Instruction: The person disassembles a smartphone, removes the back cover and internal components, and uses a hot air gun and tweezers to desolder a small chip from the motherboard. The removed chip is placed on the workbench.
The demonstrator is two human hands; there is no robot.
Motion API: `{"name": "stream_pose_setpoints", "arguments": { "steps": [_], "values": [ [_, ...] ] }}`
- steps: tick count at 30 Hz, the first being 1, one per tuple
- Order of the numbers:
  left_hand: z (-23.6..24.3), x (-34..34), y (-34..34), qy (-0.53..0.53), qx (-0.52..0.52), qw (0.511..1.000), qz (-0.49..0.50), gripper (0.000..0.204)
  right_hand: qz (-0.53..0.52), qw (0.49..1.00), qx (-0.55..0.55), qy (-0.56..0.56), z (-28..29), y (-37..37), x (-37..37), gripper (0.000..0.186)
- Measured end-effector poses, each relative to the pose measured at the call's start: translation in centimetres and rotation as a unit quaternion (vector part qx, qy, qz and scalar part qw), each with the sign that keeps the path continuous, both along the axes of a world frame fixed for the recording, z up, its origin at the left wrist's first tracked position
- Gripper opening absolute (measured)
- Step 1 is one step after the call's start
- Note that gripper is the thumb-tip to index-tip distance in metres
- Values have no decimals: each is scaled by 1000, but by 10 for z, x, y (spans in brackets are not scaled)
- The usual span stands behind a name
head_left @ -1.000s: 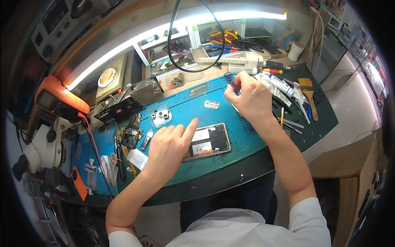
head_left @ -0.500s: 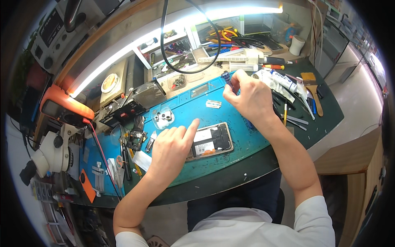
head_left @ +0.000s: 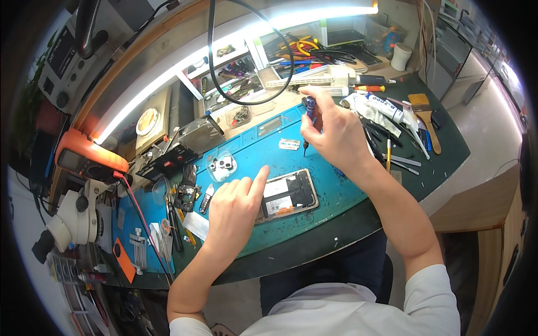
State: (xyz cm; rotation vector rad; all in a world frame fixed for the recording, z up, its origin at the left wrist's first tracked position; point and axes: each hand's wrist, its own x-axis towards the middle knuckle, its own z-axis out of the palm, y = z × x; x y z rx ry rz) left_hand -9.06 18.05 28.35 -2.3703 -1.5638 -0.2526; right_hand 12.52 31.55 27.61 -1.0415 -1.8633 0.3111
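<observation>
- R hand (head_left: 334, 131) grips screwdriver (head_left: 310, 105), tip down; poss. scratch to phone (head_left: 300, 193) if it slips
- L hand (head_left: 234, 208) by phone, index out, can't tell if gripping; nudge might shift it

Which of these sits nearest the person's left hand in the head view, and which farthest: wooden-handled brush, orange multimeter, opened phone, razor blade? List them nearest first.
1. Opened phone: immediately right of the left hand.
2. Razor blade: ahead and to the right, on the blue mat.
3. Orange multimeter: well off to the left.
4. Wooden-handled brush: at the far right.
</observation>
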Motion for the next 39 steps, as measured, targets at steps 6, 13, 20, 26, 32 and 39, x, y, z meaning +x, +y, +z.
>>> {"name": "stream_pose_setpoints", "arguments": {
  "steps": [6,13,20,26,32,39],
  "values": [
    [-1,0,-1,-3,0,1000,5,58,35,998,17,-39,6,-5,-1,42],
    [0,1,0,-2,1,1000,4,59,60,997,11,-48,8,-9,-1,45],
    [-4,2,1,-32,24,999,5,46,71,996,44,-22,2,-7,-5,49],
    [-4,3,1,-34,28,999,3,47,75,996,32,-18,5,-7,-4,49],
    [-5,0,0,-13,16,1000,-2,57,74,996,39,-11,1,-5,-5,50],
    [7,-21,12,-246,-115,962,14,42,70,997,14,-18,5,-9,-5,46]
  ]
}}
